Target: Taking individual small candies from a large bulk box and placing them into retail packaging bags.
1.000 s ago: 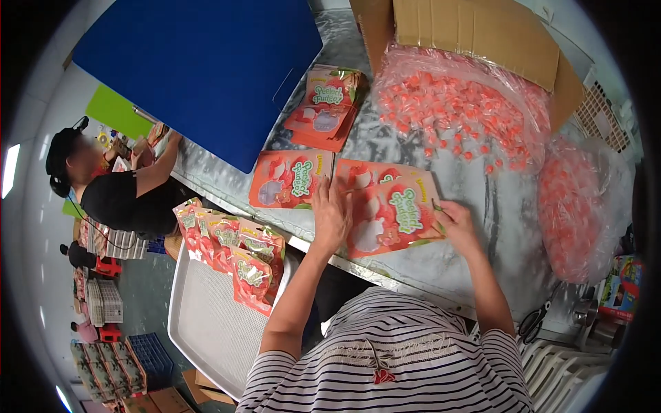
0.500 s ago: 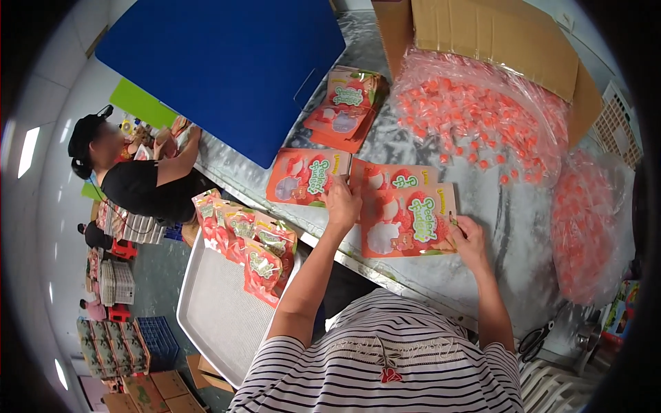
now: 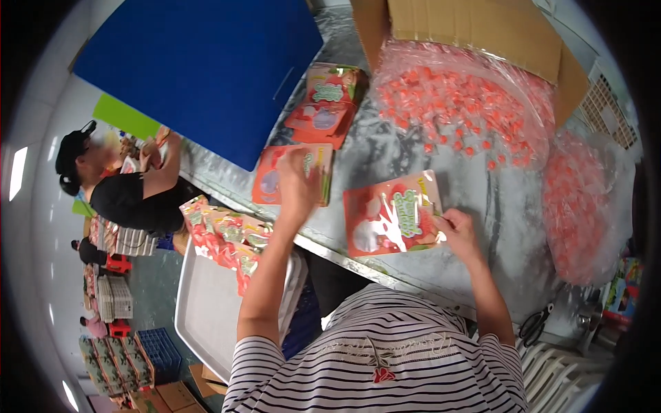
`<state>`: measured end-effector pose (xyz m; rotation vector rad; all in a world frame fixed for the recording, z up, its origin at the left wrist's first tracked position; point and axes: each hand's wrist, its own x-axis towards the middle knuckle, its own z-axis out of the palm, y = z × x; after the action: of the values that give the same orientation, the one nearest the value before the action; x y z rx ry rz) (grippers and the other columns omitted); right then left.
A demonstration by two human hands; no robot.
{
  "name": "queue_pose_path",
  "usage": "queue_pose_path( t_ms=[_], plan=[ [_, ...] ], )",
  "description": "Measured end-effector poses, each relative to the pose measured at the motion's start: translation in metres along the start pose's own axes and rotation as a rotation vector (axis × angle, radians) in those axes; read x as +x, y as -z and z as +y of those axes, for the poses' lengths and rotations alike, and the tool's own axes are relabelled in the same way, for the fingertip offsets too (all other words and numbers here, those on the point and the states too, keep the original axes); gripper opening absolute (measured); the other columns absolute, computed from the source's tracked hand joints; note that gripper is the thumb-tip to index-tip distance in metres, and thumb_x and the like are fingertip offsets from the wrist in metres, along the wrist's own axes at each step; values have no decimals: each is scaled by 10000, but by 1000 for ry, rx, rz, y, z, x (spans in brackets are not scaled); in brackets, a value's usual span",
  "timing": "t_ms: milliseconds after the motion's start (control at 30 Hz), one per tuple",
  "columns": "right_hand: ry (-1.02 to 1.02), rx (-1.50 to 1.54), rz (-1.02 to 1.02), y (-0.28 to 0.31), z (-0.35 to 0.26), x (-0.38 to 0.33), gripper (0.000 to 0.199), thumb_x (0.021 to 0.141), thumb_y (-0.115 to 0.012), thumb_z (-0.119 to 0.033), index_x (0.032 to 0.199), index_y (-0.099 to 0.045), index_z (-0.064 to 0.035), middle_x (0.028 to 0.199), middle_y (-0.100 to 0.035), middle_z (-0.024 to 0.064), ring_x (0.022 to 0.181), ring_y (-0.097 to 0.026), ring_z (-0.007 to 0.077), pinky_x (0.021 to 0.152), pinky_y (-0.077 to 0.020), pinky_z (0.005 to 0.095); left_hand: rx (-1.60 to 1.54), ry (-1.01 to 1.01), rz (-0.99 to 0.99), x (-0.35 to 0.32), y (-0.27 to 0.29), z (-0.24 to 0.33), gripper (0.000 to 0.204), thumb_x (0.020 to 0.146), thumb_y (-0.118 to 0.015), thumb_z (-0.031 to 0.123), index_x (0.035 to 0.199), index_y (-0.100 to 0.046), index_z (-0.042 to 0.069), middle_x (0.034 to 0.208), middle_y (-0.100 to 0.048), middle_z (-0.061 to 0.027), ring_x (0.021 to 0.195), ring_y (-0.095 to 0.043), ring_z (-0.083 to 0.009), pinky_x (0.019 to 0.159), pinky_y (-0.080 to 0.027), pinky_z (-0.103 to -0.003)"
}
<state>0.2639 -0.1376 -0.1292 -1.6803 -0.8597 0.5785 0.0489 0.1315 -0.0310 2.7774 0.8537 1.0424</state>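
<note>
My right hand (image 3: 458, 233) pinches the right edge of a flat red and pink candy pouch (image 3: 375, 217), which has a clear window and glossy glare. To the left, my left hand (image 3: 297, 180) is over a small pile of matching pouches (image 3: 270, 180) near the table edge; its fingers are smeared and partly hidden. Behind that pile lies a taller stack of flat pouches (image 3: 323, 110). Several filled pouches (image 3: 224, 234) stand in a white tray (image 3: 213, 303) below the table edge, partly behind my left forearm.
A cardboard box (image 3: 475, 34) on its side spills small red wrapped candies (image 3: 447, 103) from a clear bag. Another bag of candies (image 3: 575, 206) lies at right. A big blue bin (image 3: 200, 69) stands back left. Scissors (image 3: 533, 323) lie lower right. A co-worker (image 3: 131, 186) works at left.
My left hand has moved left from beside the front pouches onto the small pile. Only one pouch now shows at my right hand; another showed behind it before. The view has shifted slightly.
</note>
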Motion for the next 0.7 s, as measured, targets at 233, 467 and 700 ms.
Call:
queue_pose_path(
  t_ms=[233,467,700],
  plan=[
    [115,330,-97,-4,-96,-15,211,824,-696,-81,710,-537,-5,569,-502,-16,564,-412,25,465,-343,243,-402,-678,-351,-20,29,148,551,730,-631,125,1250,-533,-27,1154,-563,-152,987,-569,-298,852,-484,-378],
    [13,318,-363,-2,-89,-37,280,845,-699,-92,683,-479,-32,595,-463,-39,576,-416,20,473,-349,223,-290,-765,-523,-33,45,139,517,762,-565,130,1244,-523,-51,1170,-541,-145,1006,-572,-270,854,-495,-360],
    [-58,375,-419,4,-97,-41,276,860,-685,-85,678,-484,-37,612,-467,-66,581,-397,0,468,-321,213,-359,-715,-522,-40,47,141,531,741,-586,101,1239,-518,-71,1172,-537,-160,949,-596,-263,821,-516,-348]
  ],
)
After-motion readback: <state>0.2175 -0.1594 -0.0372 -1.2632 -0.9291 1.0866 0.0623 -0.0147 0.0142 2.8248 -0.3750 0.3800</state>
